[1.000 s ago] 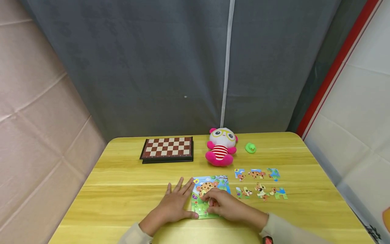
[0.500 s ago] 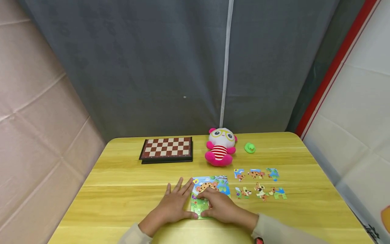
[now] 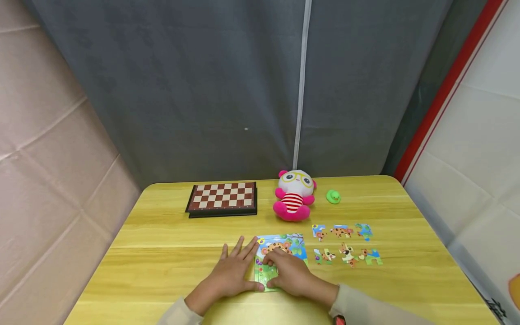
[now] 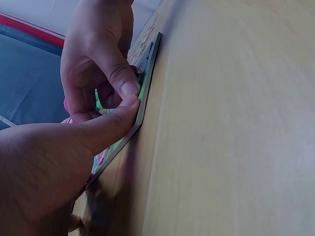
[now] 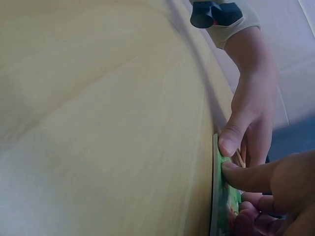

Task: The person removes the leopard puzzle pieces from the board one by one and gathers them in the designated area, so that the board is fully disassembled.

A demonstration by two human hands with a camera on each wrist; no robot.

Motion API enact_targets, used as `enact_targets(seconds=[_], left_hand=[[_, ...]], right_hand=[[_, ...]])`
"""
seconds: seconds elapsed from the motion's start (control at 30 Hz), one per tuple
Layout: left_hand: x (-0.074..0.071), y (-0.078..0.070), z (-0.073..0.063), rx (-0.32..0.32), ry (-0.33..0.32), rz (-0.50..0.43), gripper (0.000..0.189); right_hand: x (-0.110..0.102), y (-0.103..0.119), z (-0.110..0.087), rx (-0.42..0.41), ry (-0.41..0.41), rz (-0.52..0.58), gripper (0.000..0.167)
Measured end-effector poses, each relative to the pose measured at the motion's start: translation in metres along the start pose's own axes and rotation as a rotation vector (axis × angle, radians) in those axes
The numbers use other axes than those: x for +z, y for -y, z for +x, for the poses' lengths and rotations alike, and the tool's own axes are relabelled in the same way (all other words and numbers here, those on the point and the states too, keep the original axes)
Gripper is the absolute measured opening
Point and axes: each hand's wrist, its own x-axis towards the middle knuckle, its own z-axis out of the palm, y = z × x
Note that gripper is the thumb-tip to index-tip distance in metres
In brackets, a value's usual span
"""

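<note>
A jigsaw puzzle in a thin board tray, printed with a spotted leopard, lies near the front of the table. My left hand has its fingers spread over the puzzle's left side and the table, with the thumb on the lower left corner. Over the picture's lower middle, my right hand has bent fingers and a thumb touching the surface. The right wrist view shows that right thumb close beside the left thumb on the green edge. Whether a piece is between the right fingers, I cannot tell.
Loose puzzle pieces lie in two rows right of the board. Behind them are a green rubber duck and a pink-and-white plush toy. A chessboard box sits at the back left, before the grey curtain.
My right hand has shifted slightly left over the puzzle, and its thumb has moved toward the lower left corner. The left hand and the loose pieces stay as they were.
</note>
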Motion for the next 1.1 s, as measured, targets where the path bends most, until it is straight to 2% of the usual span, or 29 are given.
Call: enact_targets(seconds=[0.67,1.1], left_hand=[[-0.001,-0.001,0.000,0.004,-0.005,0.009,0.116],[-0.002,-0.002,0.000,-0.003,-0.005,-0.002,0.115]], right_hand=[[-0.003,0.002,0.003,0.022,0.025,0.087,0.050],[-0.003,-0.010,0.004,0.004,0.010,0.315,0.031]])
